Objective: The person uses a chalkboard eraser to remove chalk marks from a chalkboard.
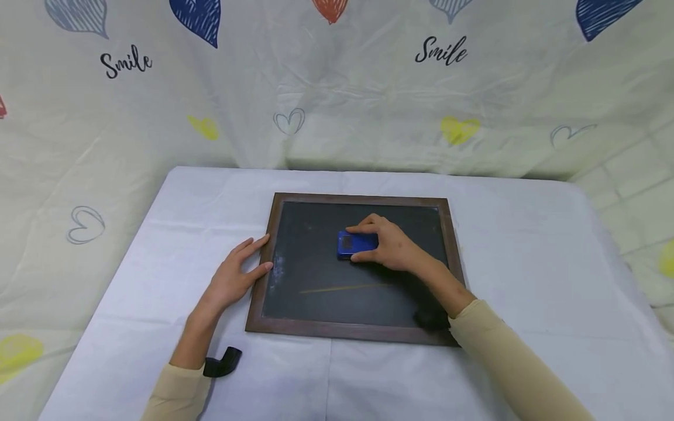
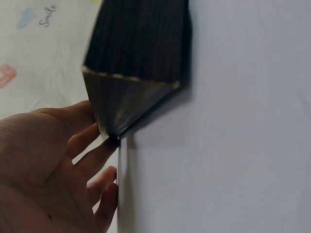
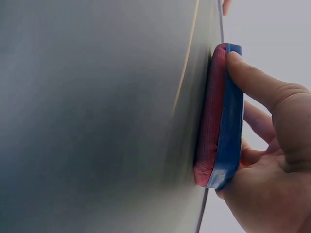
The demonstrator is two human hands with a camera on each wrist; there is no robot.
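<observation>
A small blackboard (image 1: 316,245) in a brown wooden frame lies on the white-covered table. My right hand (image 1: 389,242) grips a chalkboard eraser (image 1: 344,245) by its sides, near the middle of the board. In the right wrist view the eraser (image 3: 228,116) shows a blue back and a red felt face turned to the board; the thumb lies along its side. A thin yellowish chalk line (image 1: 337,288) runs across the lower part of the board. My left hand (image 1: 234,278) rests its fingertips and thumb on the frame's left side, fingers extended.
Whitish chalk smudges (image 1: 277,272) mark the board's left side. White cloth (image 1: 526,251) covers the table around the board. A printed curtain (image 1: 358,76) hangs behind the table. Black camera mounts (image 1: 222,362) stick out from both wrists.
</observation>
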